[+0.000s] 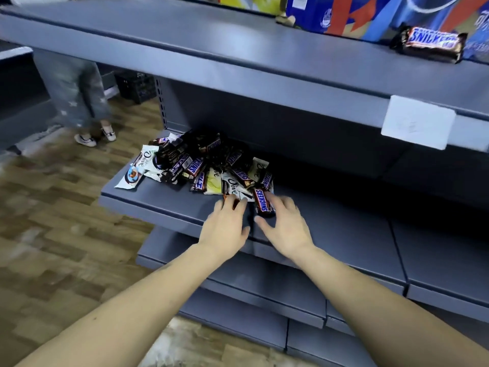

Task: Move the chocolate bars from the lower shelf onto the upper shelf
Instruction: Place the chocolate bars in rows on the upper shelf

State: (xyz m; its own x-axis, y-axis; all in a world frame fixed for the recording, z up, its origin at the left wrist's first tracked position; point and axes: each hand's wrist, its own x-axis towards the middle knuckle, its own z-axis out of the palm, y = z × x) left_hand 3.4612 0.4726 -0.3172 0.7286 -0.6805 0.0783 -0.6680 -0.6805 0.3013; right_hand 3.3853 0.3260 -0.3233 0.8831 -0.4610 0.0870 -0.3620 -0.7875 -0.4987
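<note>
1. Heap of chocolate bars, brown Snickers wrappers mixed with white Dove wrappers, lies on the grey metal lower shelf toward its left end; one brown Snickers bar already sits on the grey metal upper shelf, far up and right of the heap, just in front of blue-and-red cartons.
2. Left hand is at the heap's near edge, fingers spread and loosely bent, tips on or just over a white Dove wrapper; contact blurred, cannot tell if it grips.
3. Right hand is just right of the left one, fingers spread, thumb out; fingertips beside a loose Snickers bar at the heap's near right corner; not closed round it, as far as can be seen.
4. Judged step: reaching in for the next grab; nearly all of the heap is left to move.
5. Risks: wrappers overlap, so pulling one bar may drag neighbours off the lower shelf's front lip to the wood-pattern floor; slick wrappers could slip from a loose hold on the lift; hands may knock the upper shelf's front edge or its white label holder, which overhang the heap; motion blur suggests fast movement, raising a mis-grab.
6. A bystander's legs and shoes stand left of the heap, well apart.
</note>
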